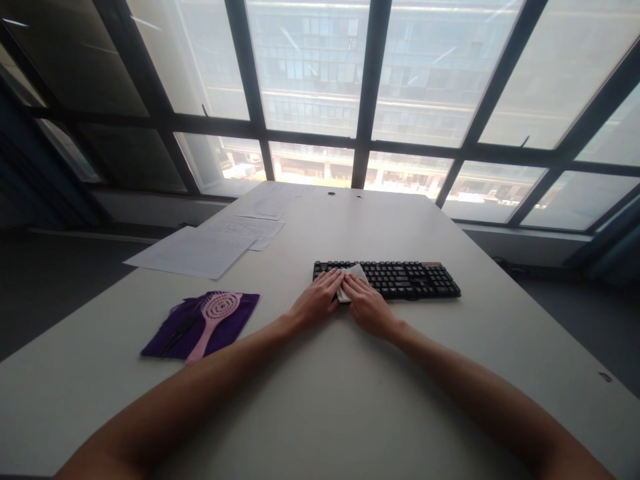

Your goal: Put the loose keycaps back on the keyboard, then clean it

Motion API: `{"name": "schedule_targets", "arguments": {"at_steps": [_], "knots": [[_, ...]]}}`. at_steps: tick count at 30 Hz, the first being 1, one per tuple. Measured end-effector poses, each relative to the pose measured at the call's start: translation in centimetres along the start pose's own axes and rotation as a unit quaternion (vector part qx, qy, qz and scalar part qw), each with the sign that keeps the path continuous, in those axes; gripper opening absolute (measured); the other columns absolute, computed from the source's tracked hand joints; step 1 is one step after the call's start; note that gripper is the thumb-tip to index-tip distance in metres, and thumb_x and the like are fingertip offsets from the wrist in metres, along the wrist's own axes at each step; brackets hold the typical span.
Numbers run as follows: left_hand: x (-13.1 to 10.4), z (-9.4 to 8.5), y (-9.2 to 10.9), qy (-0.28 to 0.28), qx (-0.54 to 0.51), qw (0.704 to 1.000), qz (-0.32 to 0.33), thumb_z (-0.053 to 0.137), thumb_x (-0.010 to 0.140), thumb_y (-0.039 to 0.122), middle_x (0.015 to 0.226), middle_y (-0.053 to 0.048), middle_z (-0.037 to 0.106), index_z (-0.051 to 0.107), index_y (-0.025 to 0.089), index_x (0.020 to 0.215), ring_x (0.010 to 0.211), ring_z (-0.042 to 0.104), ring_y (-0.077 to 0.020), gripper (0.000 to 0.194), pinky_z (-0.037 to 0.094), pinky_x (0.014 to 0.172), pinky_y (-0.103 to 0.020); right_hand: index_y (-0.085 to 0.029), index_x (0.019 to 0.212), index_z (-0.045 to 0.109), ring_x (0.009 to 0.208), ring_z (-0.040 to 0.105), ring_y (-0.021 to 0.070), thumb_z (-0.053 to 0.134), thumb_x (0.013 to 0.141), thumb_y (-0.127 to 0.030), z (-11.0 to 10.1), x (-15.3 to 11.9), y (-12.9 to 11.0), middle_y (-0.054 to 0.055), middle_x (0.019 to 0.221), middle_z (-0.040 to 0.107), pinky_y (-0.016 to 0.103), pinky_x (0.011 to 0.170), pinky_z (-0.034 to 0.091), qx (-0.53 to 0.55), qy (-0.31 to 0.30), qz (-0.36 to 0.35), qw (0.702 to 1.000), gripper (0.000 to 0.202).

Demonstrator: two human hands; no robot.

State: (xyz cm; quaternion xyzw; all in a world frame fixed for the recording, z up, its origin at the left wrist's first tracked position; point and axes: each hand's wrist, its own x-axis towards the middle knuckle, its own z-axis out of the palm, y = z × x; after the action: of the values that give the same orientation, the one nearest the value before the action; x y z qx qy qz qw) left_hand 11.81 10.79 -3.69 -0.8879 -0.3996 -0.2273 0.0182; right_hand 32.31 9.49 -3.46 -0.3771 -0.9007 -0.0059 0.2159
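Observation:
A black keyboard [415, 280] lies on the white table, a little right of the middle. On its left end rests a white cloth or tissue [357, 272]. My left hand [319, 298] and my right hand [367, 307] meet over this white piece, fingertips close together and pressing on it. The fingers of both hands lie side by side, pointing away from me. What is under the fingertips is partly hidden.
To the left, a pink hairbrush [220, 310] and a dark slim item [181, 331] lie on a purple cloth [245, 309]. Paper sheets [193, 252] are spread at the table's [320, 413] back left. Large windows stand beyond the far edge.

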Motion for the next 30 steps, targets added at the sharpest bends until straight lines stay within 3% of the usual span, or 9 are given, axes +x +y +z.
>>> {"name": "schedule_targets", "arguments": {"at_steps": [8,14,19,25,30], "knots": [[-0.08,-0.42,0.20,-0.001,0.029,1.000,-0.002,0.051,0.097,0.029,0.157,-0.018,0.042,0.046,0.010,0.147,0.149,0.034,-0.0293,0.054,0.030,0.123,-0.050,-0.007,0.149,0.048,0.148,0.036,0.0274,0.048,0.095,-0.022,0.08,0.14,-0.67,0.017,0.156,0.044,0.044,0.124,0.028,-0.019,0.015,0.053,0.998,0.056],[-0.12,-0.52,0.25,0.011,0.016,1.000,0.001,0.051,0.098,0.032,0.156,-0.016,0.044,0.048,0.014,0.146,0.149,0.035,-0.0293,0.051,0.032,0.122,-0.051,-0.001,0.143,0.052,0.146,0.039,0.0317,0.045,0.100,-0.025,0.45,0.15,-0.04,0.024,0.151,0.048,0.048,0.122,0.028,-0.053,0.044,0.110,0.992,0.051],[-0.02,-0.47,0.33,0.002,-0.014,1.000,0.019,0.052,0.097,0.028,0.153,-0.015,0.048,0.046,0.016,0.147,0.147,0.039,-0.0278,0.052,0.033,0.122,-0.051,-0.005,0.148,0.048,0.147,0.037,0.0312,0.050,0.097,-0.026,0.49,-0.03,0.24,0.022,0.154,0.044,0.049,0.122,0.029,-0.039,0.038,0.082,0.995,0.055],[0.06,-0.81,0.61,0.014,-0.012,1.000,0.023,0.053,0.093,0.021,0.161,-0.016,0.036,0.033,0.013,0.155,0.152,0.029,-0.0258,0.065,0.029,0.125,-0.048,-0.008,0.153,0.041,0.150,0.031,0.0294,0.051,0.097,-0.025,0.32,-0.07,-0.07,0.019,0.159,0.038,0.048,0.123,0.028,-0.031,0.013,0.039,0.999,0.059],[0.00,-0.81,0.61,-0.019,-0.015,0.999,0.028,0.053,0.093,0.023,0.158,-0.016,0.041,0.038,0.014,0.153,0.150,0.032,-0.0273,0.062,0.029,0.124,-0.050,-0.005,0.152,0.042,0.150,0.031,0.0302,0.051,0.099,-0.041,0.16,0.04,-0.35,0.020,0.158,0.038,0.048,0.123,0.027,-0.023,0.016,0.056,0.998,0.064]]}}
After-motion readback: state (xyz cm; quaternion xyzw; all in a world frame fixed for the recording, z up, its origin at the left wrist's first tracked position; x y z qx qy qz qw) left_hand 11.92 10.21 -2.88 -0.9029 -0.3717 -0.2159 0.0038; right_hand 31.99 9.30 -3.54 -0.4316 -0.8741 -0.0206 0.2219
